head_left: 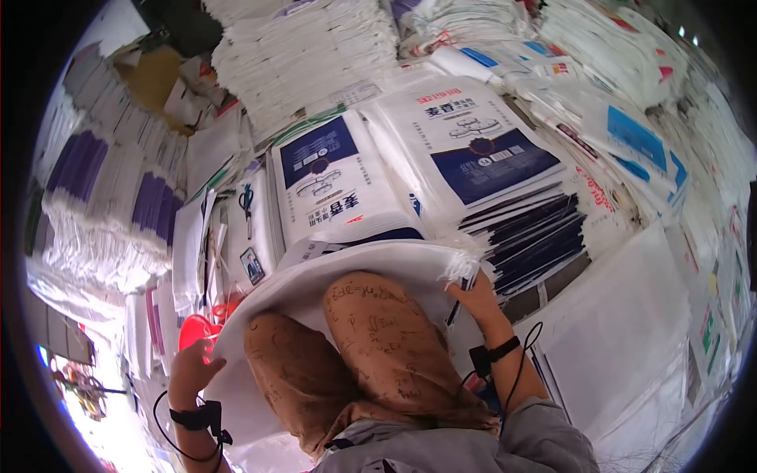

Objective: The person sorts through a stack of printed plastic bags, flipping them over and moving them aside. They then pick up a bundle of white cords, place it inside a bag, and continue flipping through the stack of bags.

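A large white woven sack point(378, 256) curves across my lap and around my knees. My right hand point(477, 299) is closed at its right corner, where frayed white threads point(461, 270) bunch up. A slim dark object point(453, 310) shows beside those fingers; its kind I cannot make out. My left hand point(193, 369) is at the sack's left side with thumb and fingers apart, near a red plastic item point(197, 331). Printed flour sacks point(319, 177) lie flat in front of me, beside a thicker stack of printed sacks point(489, 150) with dark folded edges.
Dark-handled scissors point(247, 206) and a phone-sized card or screen point(252, 266) lie on white sacks at the left. Tall piles of folded sacks point(303, 51) rise at the back, with purple-striped piles point(110, 173) at left. More sacks point(631, 142) are heaped at right.
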The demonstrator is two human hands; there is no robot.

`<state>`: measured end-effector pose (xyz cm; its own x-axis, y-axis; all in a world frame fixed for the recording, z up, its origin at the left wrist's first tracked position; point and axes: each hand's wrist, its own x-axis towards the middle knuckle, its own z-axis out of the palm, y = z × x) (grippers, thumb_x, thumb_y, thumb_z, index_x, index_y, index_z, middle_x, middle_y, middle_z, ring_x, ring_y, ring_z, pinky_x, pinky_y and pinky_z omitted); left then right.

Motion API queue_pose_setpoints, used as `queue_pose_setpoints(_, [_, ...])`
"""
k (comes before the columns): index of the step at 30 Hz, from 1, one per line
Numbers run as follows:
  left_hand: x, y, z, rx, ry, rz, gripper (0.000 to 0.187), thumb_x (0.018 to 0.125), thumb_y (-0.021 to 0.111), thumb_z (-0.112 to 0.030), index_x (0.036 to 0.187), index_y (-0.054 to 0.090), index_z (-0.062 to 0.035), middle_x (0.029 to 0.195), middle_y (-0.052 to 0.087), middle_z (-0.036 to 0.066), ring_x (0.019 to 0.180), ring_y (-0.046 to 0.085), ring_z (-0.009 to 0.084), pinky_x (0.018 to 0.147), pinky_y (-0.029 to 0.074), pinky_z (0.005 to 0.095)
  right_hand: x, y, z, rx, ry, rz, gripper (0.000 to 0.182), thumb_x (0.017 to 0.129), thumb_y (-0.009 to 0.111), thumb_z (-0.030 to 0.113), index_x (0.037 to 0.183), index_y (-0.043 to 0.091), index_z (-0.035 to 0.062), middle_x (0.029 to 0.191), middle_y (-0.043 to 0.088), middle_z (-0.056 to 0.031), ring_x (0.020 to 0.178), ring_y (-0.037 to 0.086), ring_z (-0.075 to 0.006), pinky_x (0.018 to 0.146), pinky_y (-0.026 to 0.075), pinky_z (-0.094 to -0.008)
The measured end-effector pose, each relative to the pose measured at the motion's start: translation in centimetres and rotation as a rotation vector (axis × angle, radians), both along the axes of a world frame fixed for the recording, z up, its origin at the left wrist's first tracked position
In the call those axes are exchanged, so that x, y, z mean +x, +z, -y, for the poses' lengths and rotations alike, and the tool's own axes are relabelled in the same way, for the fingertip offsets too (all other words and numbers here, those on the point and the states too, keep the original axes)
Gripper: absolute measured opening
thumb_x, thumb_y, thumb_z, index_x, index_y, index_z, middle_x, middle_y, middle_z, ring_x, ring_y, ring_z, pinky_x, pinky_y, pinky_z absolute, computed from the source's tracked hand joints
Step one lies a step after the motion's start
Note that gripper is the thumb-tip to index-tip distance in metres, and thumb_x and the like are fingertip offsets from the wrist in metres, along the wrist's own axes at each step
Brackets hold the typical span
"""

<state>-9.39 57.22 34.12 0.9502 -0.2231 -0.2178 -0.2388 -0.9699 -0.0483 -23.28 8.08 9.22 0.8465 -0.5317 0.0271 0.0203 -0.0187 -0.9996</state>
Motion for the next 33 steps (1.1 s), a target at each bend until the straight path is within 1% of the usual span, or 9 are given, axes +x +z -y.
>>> queue_pose_setpoints(5, [1.7, 1.9, 14.1, -0.574, -0.284, 0.233, 0.035, 0.080, 0.073, -0.011, 0.114, 0.066, -0.0041, 0.112, 0.067, 0.016, 0.099, 0.065, 0.0330, 0.084, 0.053, 0.0399, -1.1, 2.6, -0.7, -0.013, 0.053, -0.218, 0.055, 0.078, 0.074, 0.026, 0.123, 0.058, -0.0028, 0.119, 0.062, -0.0185, 0.111, 0.059, -0.0251, 0.095, 0.045, -0.0341])
queue_pose_setpoints(8, [1.3, 0.8, 24.3, -0.554, -0.747, 0.158, 0.032, 0.081, 0.067, 0.000, 0.112, 0.068, -0.0072, 0.115, 0.066, 0.013, 0.107, 0.062, 0.0329, 0.093, 0.050, 0.0382, -1.5, 3.9, -1.2, -0.135, 0.034, -0.425, 0.057, 0.078, 0.074, 0.028, 0.125, 0.059, 0.0010, 0.123, 0.061, -0.0197, 0.113, 0.059, -0.0324, 0.097, 0.045, -0.0378])
queue_pose_setpoints(12, [3.7, -3.5, 33.4, -0.579, -1.145, 0.146, 0.035, 0.079, 0.071, -0.008, 0.113, 0.067, -0.0070, 0.115, 0.066, 0.012, 0.116, 0.057, 0.0314, 0.098, 0.047, 0.0424, -1.3, 0.1, -1.4, -0.182, -0.027, -0.210, 0.059, 0.074, 0.077, 0.024, 0.123, 0.058, -0.0032, 0.110, 0.068, -0.0152, 0.100, 0.064, -0.0232, 0.090, 0.049, -0.0347])
queue_pose_setpoints(14, [4.6, -4.8, 35.7, -0.536, -1.398, -0.190, 0.032, 0.081, 0.073, -0.012, 0.112, 0.068, -0.0055, 0.112, 0.067, 0.013, 0.114, 0.059, 0.0316, 0.098, 0.047, 0.0410, -1.5, 0.1, -1.6, -0.204, -0.036, -0.146, 0.058, 0.075, 0.076, 0.023, 0.123, 0.058, -0.0039, 0.111, 0.068, -0.0150, 0.101, 0.064, -0.0227, 0.091, 0.048, -0.0342])
queue_pose_setpoints(15, [3.4, -3.4, 36.4, -0.447, -1.091, -0.483, 0.032, 0.085, 0.072, -0.016, 0.115, 0.069, -0.0046, 0.111, 0.069, 0.013, 0.109, 0.062, 0.0309, 0.097, 0.047, 0.0380, -1.7, 1.0, -1.6, -0.145, -0.007, -0.161, 0.053, 0.077, 0.075, 0.023, 0.121, 0.060, -0.0020, 0.115, 0.065, -0.0175, 0.106, 0.062, -0.0291, 0.093, 0.047, -0.0365])
queue_pose_setpoints(16, [3.6, -3.3, 36.7, -0.439, -1.097, -0.492, 0.032, 0.085, 0.072, -0.016, 0.115, 0.069, -0.0046, 0.111, 0.069, 0.013, 0.109, 0.062, 0.0309, 0.097, 0.047, 0.0380, -1.8, 1.3, -1.5, -0.084, 0.020, -0.173, 0.047, 0.080, 0.074, 0.023, 0.119, 0.063, -0.0001, 0.119, 0.062, -0.0201, 0.111, 0.059, -0.0355, 0.095, 0.046, -0.0387])
queue_pose_setpoints(18, [4.7, -3.1, 36.7, -0.629, -0.826, -0.811, 0.032, 0.088, 0.069, -0.017, 0.118, 0.068, -0.0059, 0.114, 0.070, 0.012, 0.103, 0.065, 0.0285, 0.094, 0.048, 0.0353, -2.0, 1.0, -1.5, -0.087, 0.018, -0.146, 0.046, 0.080, 0.073, 0.023, 0.118, 0.063, -0.0006, 0.117, 0.063, -0.0201, 0.109, 0.060, -0.0354, 0.094, 0.046, -0.0388])
queue_pose_setpoints(25, [5.6, -3.8, 36.5, -0.369, -1.165, -0.521, 0.027, 0.088, 0.065, -0.013, 0.114, 0.071, -0.0081, 0.106, 0.072, 0.012, 0.095, 0.067, 0.0266, 0.086, 0.052, 0.0328, -1.9, 0.6, -1.6, -0.100, 0.010, -0.061, 0.044, 0.078, 0.074, 0.021, 0.114, 0.064, -0.0013, 0.114, 0.064, -0.0213, 0.106, 0.061, -0.0357, 0.092, 0.047, -0.0392])
queue_pose_setpoints(33, [2.6, -6.2, 39.0, -0.409, -1.193, -0.426, 0.012, 0.089, 0.064, -0.016, 0.092, 0.068, -0.0054, 0.080, 0.064, 0.018, 0.073, 0.063, 0.0334, 0.066, 0.048, 0.0389, -2.3, 0.8, -1.4, -0.247, 0.033, -0.050, 0.056, 0.077, 0.074, 0.019, 0.128, 0.055, 0.0039, 0.119, 0.060, -0.0202, 0.108, 0.058, -0.0386, 0.092, 0.046, -0.0420])
